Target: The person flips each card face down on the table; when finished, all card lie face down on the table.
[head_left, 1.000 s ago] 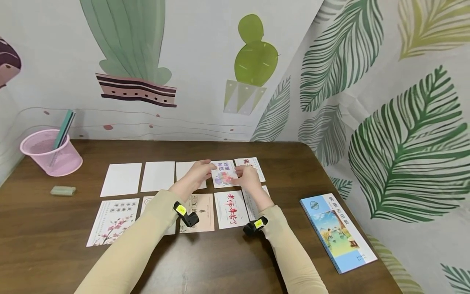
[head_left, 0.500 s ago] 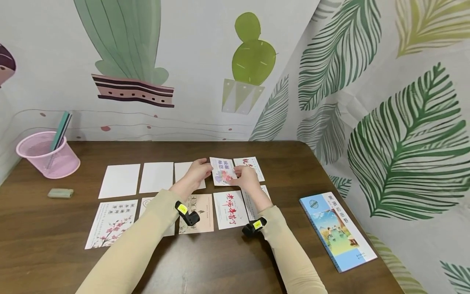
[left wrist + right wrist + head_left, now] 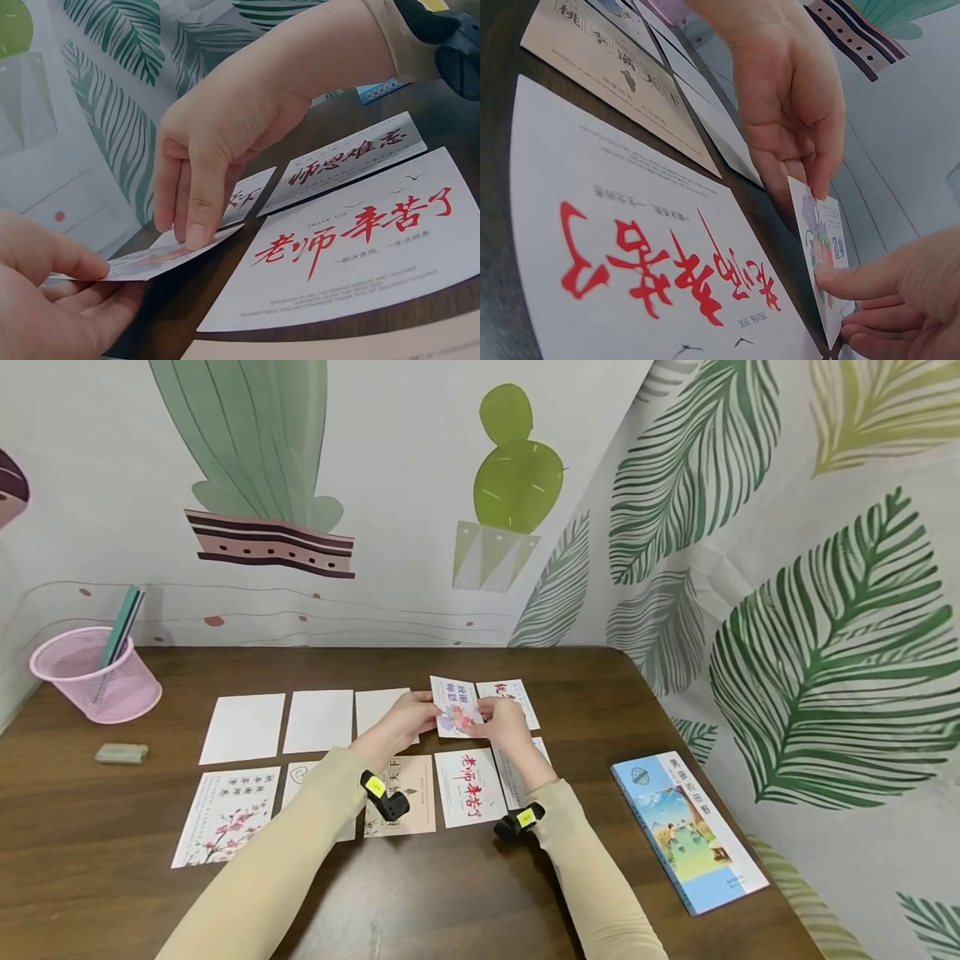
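Observation:
A greeting card (image 3: pixel 454 693) with purple and pink flowers and Chinese characters is raised off the table, between both hands. My left hand (image 3: pixel 405 723) pinches its left edge, thumb on top and fingers beneath, as the left wrist view shows. At the opposite edge, my right hand (image 3: pixel 507 727) pinches it with the thumb (image 3: pixel 855 281) on the printed face. In the left wrist view the card (image 3: pixel 161 262) is tilted. Just below it lies a white card with red characters (image 3: pixel 470 787). Another card with red writing (image 3: pixel 517 695) sits behind the right hand.
Blank white cards (image 3: pixel 242 729) form the back row at left. A plum-blossom card (image 3: pixel 227 818) and a peach card (image 3: pixel 401 793) lie in front. A pink mesh pen cup (image 3: pixel 97 681), a small pale green block (image 3: pixel 122 753) and a blue-and-white book (image 3: pixel 688 831) flank them.
The flowered card has risen and tilted slightly, its far edge moving up. My left hand has shifted a little to the right along its edge; the right hand keeps its grip.

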`<action>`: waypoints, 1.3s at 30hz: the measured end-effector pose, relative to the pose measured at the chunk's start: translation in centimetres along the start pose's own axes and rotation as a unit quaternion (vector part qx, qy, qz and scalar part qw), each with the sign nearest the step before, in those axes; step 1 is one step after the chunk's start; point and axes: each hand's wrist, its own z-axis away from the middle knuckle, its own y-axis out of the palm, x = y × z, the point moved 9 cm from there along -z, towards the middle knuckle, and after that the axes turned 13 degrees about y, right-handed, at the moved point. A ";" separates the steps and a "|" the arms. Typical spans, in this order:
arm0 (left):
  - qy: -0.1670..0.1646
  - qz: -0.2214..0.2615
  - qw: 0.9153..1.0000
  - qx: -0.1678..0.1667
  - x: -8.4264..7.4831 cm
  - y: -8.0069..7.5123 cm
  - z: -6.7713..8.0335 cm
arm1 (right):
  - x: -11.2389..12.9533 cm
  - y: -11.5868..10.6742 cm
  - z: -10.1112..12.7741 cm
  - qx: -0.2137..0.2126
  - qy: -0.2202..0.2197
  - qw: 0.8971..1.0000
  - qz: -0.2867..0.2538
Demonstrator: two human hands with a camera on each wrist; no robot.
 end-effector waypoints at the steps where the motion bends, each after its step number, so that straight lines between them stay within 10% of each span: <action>1: -0.002 -0.001 1.000 -0.001 0.1 0.0 0.0 | 0.0 0.0 0.0 -0.002 -0.001 1.000 0.002; 11: 0.014 -0.016 0.999 -0.024 -0.1 -0.6 0.1 | 1.3 -1.2 0.8 -0.050 -0.027 0.998 -0.012; 22: 0.159 0.007 0.987 -0.022 -3.8 -0.3 1.5 | 6.2 -2.4 2.8 -0.049 -0.151 0.980 -0.117; 39: 0.202 -0.038 0.979 -0.015 -4.3 0.4 2.0 | 7.2 -3.4 3.9 -0.112 -0.140 0.962 -0.205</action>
